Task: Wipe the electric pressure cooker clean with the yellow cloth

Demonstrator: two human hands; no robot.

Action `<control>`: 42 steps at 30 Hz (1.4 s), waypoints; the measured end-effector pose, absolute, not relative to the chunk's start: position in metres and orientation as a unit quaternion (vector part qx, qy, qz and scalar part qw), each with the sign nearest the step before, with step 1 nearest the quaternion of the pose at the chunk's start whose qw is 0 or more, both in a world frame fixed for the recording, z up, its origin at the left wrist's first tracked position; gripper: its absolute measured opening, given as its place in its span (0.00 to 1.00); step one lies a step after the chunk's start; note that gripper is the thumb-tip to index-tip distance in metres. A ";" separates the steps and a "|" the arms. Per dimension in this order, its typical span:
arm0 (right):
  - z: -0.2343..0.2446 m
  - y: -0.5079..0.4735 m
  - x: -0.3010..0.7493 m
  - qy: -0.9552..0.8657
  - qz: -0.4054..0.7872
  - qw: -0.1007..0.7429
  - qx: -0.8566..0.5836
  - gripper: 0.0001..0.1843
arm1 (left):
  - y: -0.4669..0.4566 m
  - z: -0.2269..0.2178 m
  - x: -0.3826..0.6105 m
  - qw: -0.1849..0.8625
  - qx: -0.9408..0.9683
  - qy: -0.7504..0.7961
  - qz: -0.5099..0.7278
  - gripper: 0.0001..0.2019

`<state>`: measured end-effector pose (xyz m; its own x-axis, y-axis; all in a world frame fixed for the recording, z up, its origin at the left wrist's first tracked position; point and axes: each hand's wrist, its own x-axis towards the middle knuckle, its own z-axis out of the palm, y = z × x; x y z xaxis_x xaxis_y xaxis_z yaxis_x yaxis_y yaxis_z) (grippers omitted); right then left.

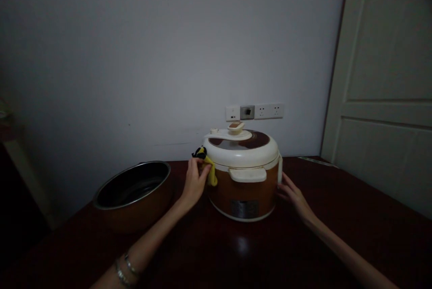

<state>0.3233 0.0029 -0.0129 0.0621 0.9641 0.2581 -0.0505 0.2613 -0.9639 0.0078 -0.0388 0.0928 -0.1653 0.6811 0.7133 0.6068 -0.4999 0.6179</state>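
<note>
An electric pressure cooker (pixel 245 185) with a white lid (pixel 222 156) and an orange-brown body stands upright on the dark table. My left hand (pixel 195 178) is closed on a yellow and black cloth (pixel 212 175), which lies against the cooker's left side just below the lid's rim. On the opposite side, my right hand (pixel 293 194) rests against the cooker near its white side handle (pixel 280 169). The fingers of that hand are stretched out, and their tips are partly hidden behind the body.
A wide pot (pixel 135 214) with an orange-brown outside and dark inside stands to the left. White wall sockets (pixel 269 110) are behind the cooker. A pale panelled door (pixel 384 104) rises at the right, beside the dark red table (pixel 243 262).
</note>
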 end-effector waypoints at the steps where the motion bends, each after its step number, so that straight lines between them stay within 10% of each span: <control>1: -0.013 0.003 0.323 -0.531 0.434 0.589 -0.427 0.38 | -0.035 0.093 0.005 0.055 0.638 0.503 0.580 0.08; 42: -0.018 0.005 0.321 -0.518 0.431 0.609 -0.418 0.38 | -0.050 0.107 0.027 0.107 0.626 0.507 0.583 0.17</control>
